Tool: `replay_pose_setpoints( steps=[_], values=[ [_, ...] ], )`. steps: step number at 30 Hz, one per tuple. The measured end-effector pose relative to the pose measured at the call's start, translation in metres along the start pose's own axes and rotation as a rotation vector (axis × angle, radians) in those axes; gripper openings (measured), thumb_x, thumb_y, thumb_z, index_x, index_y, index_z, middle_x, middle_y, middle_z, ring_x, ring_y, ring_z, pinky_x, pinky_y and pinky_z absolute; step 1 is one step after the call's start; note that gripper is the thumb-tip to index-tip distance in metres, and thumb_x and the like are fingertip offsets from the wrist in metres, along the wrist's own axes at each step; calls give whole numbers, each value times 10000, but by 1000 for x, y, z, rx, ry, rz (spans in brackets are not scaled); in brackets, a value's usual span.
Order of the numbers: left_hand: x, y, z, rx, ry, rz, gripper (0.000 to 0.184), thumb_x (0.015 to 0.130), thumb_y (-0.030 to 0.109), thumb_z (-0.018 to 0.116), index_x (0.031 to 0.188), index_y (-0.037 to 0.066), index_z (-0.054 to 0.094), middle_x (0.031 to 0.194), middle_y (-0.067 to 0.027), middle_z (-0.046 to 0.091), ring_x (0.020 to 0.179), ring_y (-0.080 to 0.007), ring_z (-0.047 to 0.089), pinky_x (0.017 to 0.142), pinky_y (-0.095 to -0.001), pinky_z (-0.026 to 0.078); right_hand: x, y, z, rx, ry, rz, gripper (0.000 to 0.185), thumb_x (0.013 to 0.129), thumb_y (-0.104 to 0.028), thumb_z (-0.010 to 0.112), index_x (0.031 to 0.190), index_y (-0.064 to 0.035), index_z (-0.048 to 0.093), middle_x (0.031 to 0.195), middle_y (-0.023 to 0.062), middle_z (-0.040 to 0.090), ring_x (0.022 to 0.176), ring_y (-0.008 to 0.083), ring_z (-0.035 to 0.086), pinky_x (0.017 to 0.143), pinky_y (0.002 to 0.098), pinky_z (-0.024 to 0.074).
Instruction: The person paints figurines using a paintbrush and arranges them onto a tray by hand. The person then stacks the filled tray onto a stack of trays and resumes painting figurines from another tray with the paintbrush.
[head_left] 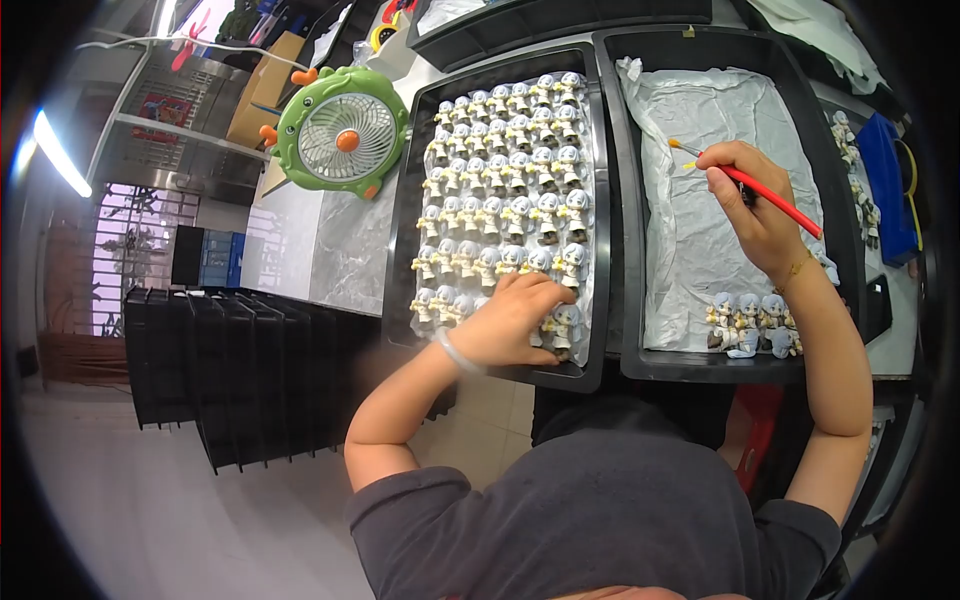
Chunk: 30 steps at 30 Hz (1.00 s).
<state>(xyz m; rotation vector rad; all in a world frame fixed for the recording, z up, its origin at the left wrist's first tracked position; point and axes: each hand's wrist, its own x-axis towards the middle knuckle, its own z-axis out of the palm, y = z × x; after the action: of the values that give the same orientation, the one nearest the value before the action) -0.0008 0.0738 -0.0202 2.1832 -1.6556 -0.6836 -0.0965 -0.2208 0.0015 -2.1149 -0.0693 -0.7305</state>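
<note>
My left hand [508,322] reaches over the near right corner of a black tray [400,215] filled with rows of small figurines [492,210]. Its thumb and forefinger close around the head and feet of one figurine [563,326] lying there. In my right hand [752,205] is a slim paintbrush [790,210] with a red handle, its brownish tip pointing up and left. A small yellow tip also shows by those fingers; I cannot tell what it belongs to. The right hand hovers above a second black tray [632,215] lined with crumpled white sheeting [690,250].
Several figurines [750,322] lie at the second tray's near right corner. A green cartoon-shaped fan [345,135] stands left of the trays. Stacked black crates [250,370] are on the floor at left. At far right are a blue container [888,190] and more figurines [865,205].
</note>
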Motion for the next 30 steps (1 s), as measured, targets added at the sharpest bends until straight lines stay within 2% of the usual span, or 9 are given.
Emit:
replay_pose_setpoints(
  steps=[8,11,13,15,17,18,21,24,30],
  values=[
    [-3,9,-2,287,56,-72,700,535,263,809,1118,98,460,1078,-100,441,1049,-277,425,879,-361,339,-1,1,0,23,-18,40,87,842,-90,520,860,-17,564,786,69,578,670,154,508,615,255,399],
    [-39,26,-41,5,296,-109,616,603,272,782,1102,62,489,1059,-105,492,1022,-277,470,879,-358,358,-1,0,0,22,-2,20,79,838,-77,521,857,-12,562,787,73,577,676,159,511,621,257,403],
    [-78,33,-50,-354,126,-116,514,688,274,734,1085,24,522,1026,-107,562,959,-268,527,851,-362,393,-1,-2,1,17,7,0,72,833,-66,522,854,-8,561,787,77,577,681,164,517,628,261,407],
    [-98,26,-28,-618,-88,74,459,756,265,680,1110,12,536,1020,-101,599,957,-260,549,851,-361,412,0,-5,1,12,-3,-17,65,829,-53,521,847,-4,560,785,81,576,688,169,523,635,264,411],
    [-105,28,9,-751,-198,-106,427,797,237,633,1147,14,531,1055,-116,597,995,-264,546,879,-356,409,-1,-7,2,-5,-16,-32,65,825,-45,521,848,1,562,783,85,575,692,174,528,641,267,415],
    [-106,29,28,-757,-126,-211,402,824,227,603,1146,-2,531,1048,-117,603,1008,-249,550,904,-349,401,-1,-7,3,-14,-25,-41,66,823,-40,521,848,3,564,782,87,575,694,177,530,644,268,417],
    [-104,27,91,-1287,403,-484,362,851,223,581,1112,-25,545,1022,-113,610,966,-199,562,880,-338,416,-4,-6,9,10,-43,-30,76,826,-41,518,857,2,571,783,88,576,688,170,530,636,262,415],
    [-86,33,114,-1694,862,-466,301,874,215,559,1039,-35,580,966,-95,624,898,-148,568,824,-300,433,-6,-5,12,10,-46,12,87,837,-51,518,874,1,576,766,76,573,669,144,523,616,244,403],
    [-86,22,131,-1648,1111,-386,169,848,144,588,893,-17,614,821,-52,633,765,-91,555,728,-243,424,-10,12,15,45,-63,46,126,887,-50,457,930,4,562,725,40,544,666,89,490,624,209,376]
  ],
)
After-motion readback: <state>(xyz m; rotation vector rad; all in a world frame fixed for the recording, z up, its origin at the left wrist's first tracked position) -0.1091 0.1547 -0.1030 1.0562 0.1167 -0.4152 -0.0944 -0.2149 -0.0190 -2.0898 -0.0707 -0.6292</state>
